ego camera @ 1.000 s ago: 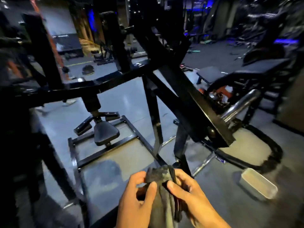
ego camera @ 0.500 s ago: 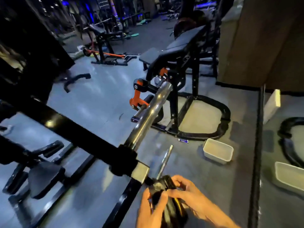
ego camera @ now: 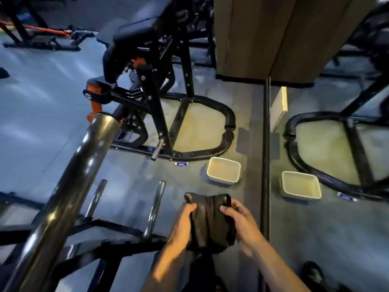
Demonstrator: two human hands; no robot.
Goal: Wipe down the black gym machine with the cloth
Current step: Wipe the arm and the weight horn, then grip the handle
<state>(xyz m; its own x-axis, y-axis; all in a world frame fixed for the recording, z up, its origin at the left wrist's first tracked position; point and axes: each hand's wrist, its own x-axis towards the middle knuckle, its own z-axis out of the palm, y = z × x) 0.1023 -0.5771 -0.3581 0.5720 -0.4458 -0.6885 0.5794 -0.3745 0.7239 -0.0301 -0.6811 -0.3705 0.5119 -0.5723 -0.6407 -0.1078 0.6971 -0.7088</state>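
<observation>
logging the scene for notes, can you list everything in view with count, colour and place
cloth: 1, dark, bunched between both hands, bottom centre
sleeve bar: 1, chrome, thick, runs diagonally from lower left
pegs: 2, chrome, upright on a black frame, left of the hands
bench machine: 1, black with orange parts, upper centre, curved base on the floor
tub: 1, pale, on the floor by that base
mirror: 1, right side, repeats tub and base
panel: 1, brown, top right
floor: grey
left hand: grips the cloth's left side
right hand: grips the cloth's right side
</observation>
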